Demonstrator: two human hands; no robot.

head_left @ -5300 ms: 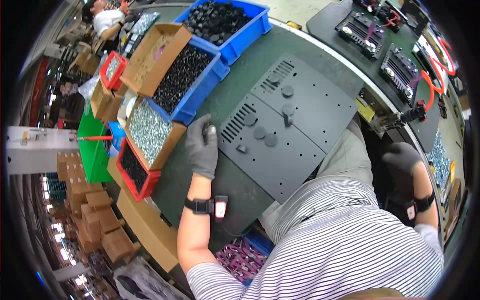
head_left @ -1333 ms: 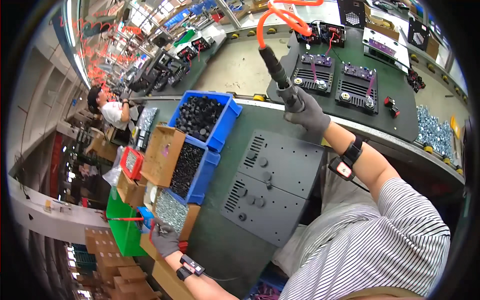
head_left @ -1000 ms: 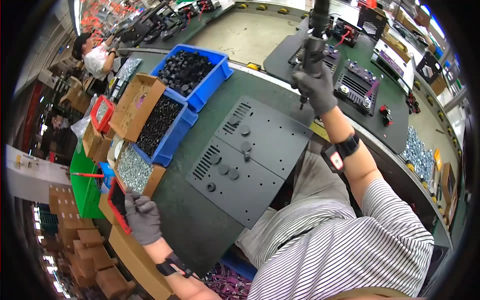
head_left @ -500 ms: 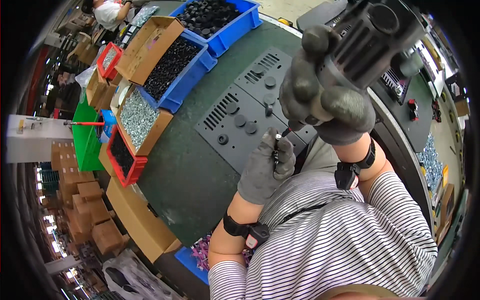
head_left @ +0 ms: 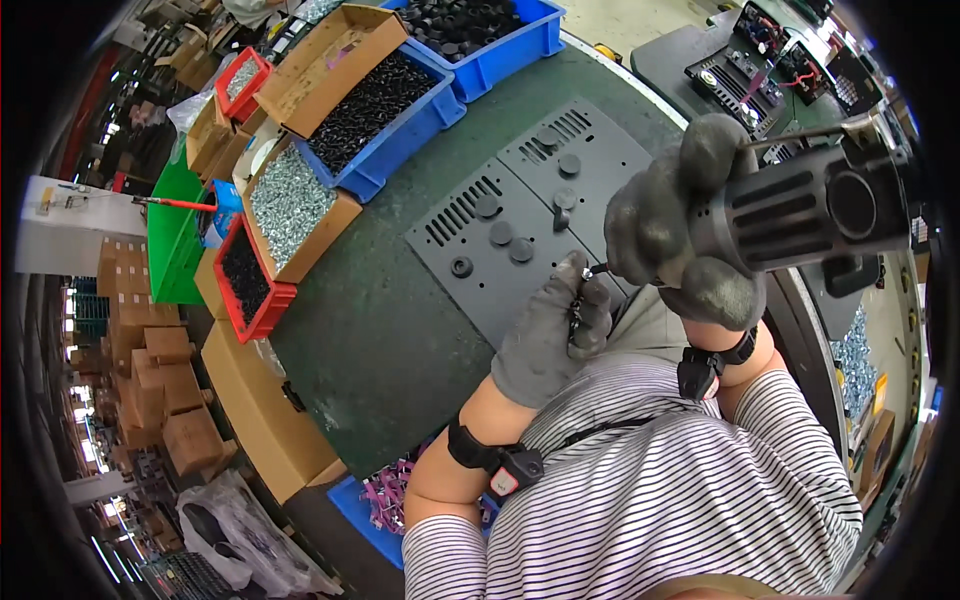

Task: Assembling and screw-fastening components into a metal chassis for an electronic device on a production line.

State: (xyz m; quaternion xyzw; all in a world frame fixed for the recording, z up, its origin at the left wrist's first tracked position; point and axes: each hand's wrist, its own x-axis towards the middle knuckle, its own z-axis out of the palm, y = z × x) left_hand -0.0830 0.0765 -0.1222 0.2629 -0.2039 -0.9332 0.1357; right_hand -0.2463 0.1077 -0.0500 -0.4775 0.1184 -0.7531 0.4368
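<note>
In a grey glove, my right hand (head_left: 690, 230) wraps round a black power screwdriver (head_left: 810, 212), its body pointing off to the right. The bit (head_left: 598, 269) reaches left to my left hand (head_left: 560, 330), also gloved. There the fingers pinch a small silver screw (head_left: 587, 273) at the bit's tip, with more small dark screws (head_left: 576, 312) partly hidden in the curled fingers. Beyond them two dark grey slotted metal panels (head_left: 465, 285) lie side by side on the green bench. Several round black rubber feet (head_left: 501, 233) and a black ring (head_left: 461, 266) rest on the panels.
Blue bins (head_left: 440, 110) of black parts stand at the back. To the left are a cardboard box of silver screws (head_left: 290, 205) and a red bin of black screws (head_left: 243, 275). A blue tray (head_left: 375, 520) with purple pieces sits near my left elbow. Another bench (head_left: 665, 60) carries electronics.
The power screwdriver has swung from pointing up to lying nearly level, and its bit now meets the screw in my left fingers. The view has shifted slightly.
</note>
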